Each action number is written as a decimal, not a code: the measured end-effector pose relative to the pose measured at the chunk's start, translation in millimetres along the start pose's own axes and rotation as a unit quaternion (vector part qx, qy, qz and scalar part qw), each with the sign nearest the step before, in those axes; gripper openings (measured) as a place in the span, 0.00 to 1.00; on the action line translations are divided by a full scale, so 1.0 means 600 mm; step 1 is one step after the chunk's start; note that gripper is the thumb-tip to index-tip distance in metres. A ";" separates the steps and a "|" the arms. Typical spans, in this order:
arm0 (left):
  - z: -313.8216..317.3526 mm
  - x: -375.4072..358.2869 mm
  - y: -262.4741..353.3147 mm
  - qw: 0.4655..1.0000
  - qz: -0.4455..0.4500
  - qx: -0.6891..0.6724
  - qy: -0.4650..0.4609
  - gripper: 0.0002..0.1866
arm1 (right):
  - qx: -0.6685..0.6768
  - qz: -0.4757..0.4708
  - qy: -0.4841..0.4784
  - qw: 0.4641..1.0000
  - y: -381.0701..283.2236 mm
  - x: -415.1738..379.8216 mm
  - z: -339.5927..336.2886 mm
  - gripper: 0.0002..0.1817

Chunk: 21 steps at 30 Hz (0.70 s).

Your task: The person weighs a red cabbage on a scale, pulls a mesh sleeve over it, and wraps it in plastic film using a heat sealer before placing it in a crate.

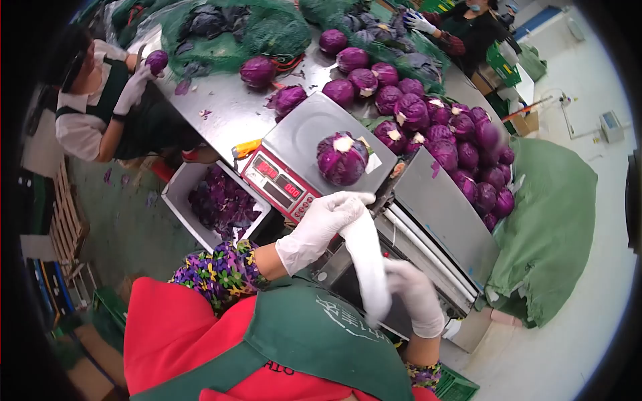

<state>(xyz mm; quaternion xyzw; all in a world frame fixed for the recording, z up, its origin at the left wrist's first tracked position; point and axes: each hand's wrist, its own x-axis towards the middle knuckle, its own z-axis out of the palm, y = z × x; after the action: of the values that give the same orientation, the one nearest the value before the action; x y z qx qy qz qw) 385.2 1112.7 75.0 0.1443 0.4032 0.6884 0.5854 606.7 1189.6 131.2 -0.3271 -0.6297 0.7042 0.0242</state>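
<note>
In the head view my left hand (319, 230), in a white glove, pinches the upper end of a limp white strip (368, 260). The strip hangs down in front of my apron. Beside its lower part is my gloved right hand (416, 294); its fingers are smeared by motion and overlap the strip's edge, so I cannot tell their grip. Just beyond my left hand, a red cabbage (342, 158) with a pale cut stem rests on the steel plate of a scale (304, 123). The scale's red display panel (281, 184) is lit.
Many red cabbages (441, 134) are heaped at right beside a flat-topped machine (441, 224). A green sack (552, 220) hangs at far right. Purple leaves fill a white bin (180, 200). Another person (110, 100) holds a cabbage at left; a second person (468, 30) stands across the table.
</note>
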 end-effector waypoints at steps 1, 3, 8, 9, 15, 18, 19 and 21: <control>0.004 -0.001 0.000 1.000 0.003 -0.003 0.006 0.16 | 0.200 -0.164 -0.108 0.960 0.007 0.006 -0.015 0.21; 0.016 -0.004 -0.008 0.998 0.018 -0.051 0.016 0.14 | 0.286 -0.195 -0.064 0.936 0.025 0.043 -0.041 0.25; 0.030 0.004 -0.038 0.975 0.168 0.140 0.031 0.07 | 0.084 -0.206 0.181 0.958 0.039 0.140 0.065 0.16; 0.027 0.005 -0.030 0.835 0.352 0.397 0.146 0.04 | 0.080 -0.214 0.184 0.956 0.046 0.148 0.068 0.15; -0.032 0.017 -0.021 0.991 0.118 -0.016 0.068 0.09 | 0.224 -0.165 0.170 0.945 0.052 0.159 0.071 0.06; -0.054 -0.004 -0.014 0.998 -0.055 0.017 -0.017 0.11 | 0.296 -0.118 0.165 0.933 -0.021 0.170 0.043 0.06; -0.072 -0.015 -0.019 0.977 -0.163 0.059 -0.122 0.14 | 0.364 -0.081 0.132 0.918 -0.039 0.172 0.027 0.06; -0.080 -0.017 0.051 0.914 -0.229 0.270 -0.198 0.15 | 0.016 -0.117 0.125 0.985 -0.052 0.199 -0.002 0.11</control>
<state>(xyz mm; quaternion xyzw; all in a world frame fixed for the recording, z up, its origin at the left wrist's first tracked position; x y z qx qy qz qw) 334.4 1085.3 69.6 0.3342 0.4711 0.3581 0.7336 501.9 1250.0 108.3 -0.3360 -0.6447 0.6598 0.1900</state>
